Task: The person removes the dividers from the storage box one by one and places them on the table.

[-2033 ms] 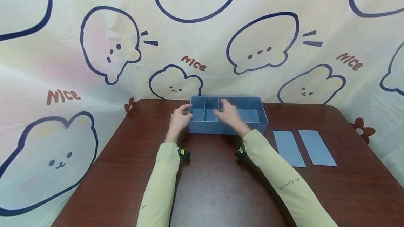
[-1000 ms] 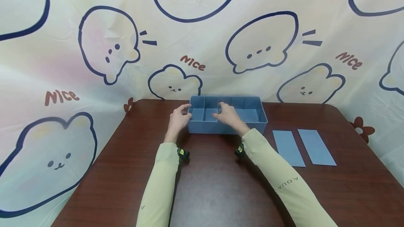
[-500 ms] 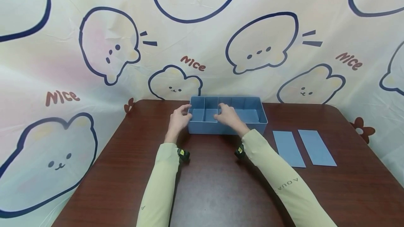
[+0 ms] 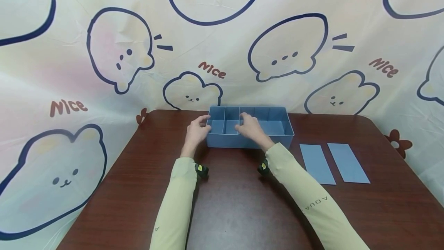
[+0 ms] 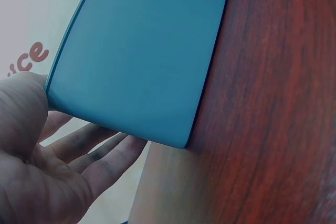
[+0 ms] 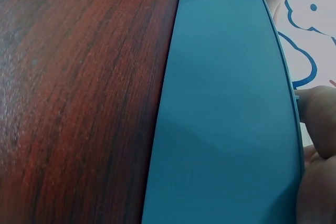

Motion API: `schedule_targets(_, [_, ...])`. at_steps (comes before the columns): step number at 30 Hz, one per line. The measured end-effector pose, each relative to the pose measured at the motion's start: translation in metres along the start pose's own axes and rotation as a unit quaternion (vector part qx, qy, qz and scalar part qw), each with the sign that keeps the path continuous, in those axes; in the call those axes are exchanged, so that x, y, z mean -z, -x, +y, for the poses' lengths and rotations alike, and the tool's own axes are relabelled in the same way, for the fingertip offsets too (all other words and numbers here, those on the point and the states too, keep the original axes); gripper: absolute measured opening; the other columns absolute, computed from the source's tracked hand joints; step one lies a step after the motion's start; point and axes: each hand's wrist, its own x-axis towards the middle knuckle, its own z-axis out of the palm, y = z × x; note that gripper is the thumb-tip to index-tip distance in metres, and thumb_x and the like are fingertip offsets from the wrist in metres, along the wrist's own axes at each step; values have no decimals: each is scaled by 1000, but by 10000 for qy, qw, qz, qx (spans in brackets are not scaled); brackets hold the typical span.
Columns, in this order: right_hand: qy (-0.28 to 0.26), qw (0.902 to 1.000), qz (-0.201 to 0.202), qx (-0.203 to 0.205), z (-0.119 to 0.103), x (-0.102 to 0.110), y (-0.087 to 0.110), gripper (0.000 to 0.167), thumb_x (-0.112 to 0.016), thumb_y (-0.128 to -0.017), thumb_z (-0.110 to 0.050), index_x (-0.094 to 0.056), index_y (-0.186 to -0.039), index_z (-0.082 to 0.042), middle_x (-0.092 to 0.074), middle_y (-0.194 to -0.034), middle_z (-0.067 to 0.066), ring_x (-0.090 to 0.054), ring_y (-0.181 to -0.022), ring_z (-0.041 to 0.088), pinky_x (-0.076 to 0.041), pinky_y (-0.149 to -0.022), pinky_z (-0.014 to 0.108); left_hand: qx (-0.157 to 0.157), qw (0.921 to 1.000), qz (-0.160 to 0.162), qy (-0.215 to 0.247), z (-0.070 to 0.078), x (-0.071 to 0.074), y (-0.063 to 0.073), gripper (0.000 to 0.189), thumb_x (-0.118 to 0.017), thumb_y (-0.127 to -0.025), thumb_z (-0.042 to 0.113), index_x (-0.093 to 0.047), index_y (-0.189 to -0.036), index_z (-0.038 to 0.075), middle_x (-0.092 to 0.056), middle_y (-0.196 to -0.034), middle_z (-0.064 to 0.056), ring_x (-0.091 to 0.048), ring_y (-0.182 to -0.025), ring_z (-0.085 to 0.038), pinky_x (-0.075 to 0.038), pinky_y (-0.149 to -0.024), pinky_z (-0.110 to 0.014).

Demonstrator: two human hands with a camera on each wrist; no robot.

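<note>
A blue storage box (image 4: pixel 232 141) stands near the back of the table, with upright dividers making two narrow compartments on the left and a wider one on the right. My left hand (image 4: pixel 197 132) holds the box's left end, thumb at the rim and fingers (image 5: pixel 113 166) along the outer end wall. Over the box, my right hand (image 4: pixel 254 129) pinches the divider (image 4: pixel 240 110) beside the wider compartment with thumb and index finger. In the right wrist view a small tab shows at the rim by my fingertip (image 6: pixel 315 106). My right hand hides much of that divider.
Two flat blue panels (image 4: pixel 317 163) (image 4: pixel 348 162) lie side by side on the dark wood table (image 4: pixel 225 211), right of the box and close to my right sleeve. Behind the table hangs a patterned cloth (image 4: pixel 236 49), near the box's back wall.
My right index finger has lowered slightly at the divider since the earliest frame. Both hands have otherwise stayed in place, and the box and the loose panels have not moved.
</note>
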Motion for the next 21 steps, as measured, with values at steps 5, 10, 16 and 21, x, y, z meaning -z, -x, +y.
schedule_targets(5, [-138,9998,105,61,1,-1,2,58,-55,-92,-24,-40,-145,-6,-63,-114,14,-61,-83,23,-51,-77,39,12,10000,15,0,1,0,1,45,-56,-94,22,-53,-139,29,-55,-140,-14,-56,-124,-35,-52,-96,-51])
schedule_targets(10, [-243,9995,163,68,-1,0,3,58,-54,-92,-23,-40,-145,-6,-62,-87,9,-54,-64,19,-45,-65,34,26,10000,-2,8,1,0,2,45,-56,-94,22,-53,-139,29,-55,-141,-14,-56,-124,-35,-52,-96,-50])
schedule_targets(16, [-321,9991,276,96,-1,0,5,58,-52,-93,-25,-40,-146,-7,-64,-88,10,-52,-61,18,-44,-65,35,-7,10000,1,-2,0,0,1,45,-56,-94,22,-54,-139,29,-55,-141,-13,-56,-125,-34,-52,-95,-49])
schedule_targets(21, [-430,9981,405,155,0,-1,5,57,-51,-93,-27,-41,-146,-7,-65,-120,14,-66,-85,21,-53,-83,43,-19,10000,3,10,1,0,1,45,-56,-94,22,-53,-139,29,-55,-141,-12,-56,-125,-34,-53,-95,-49])
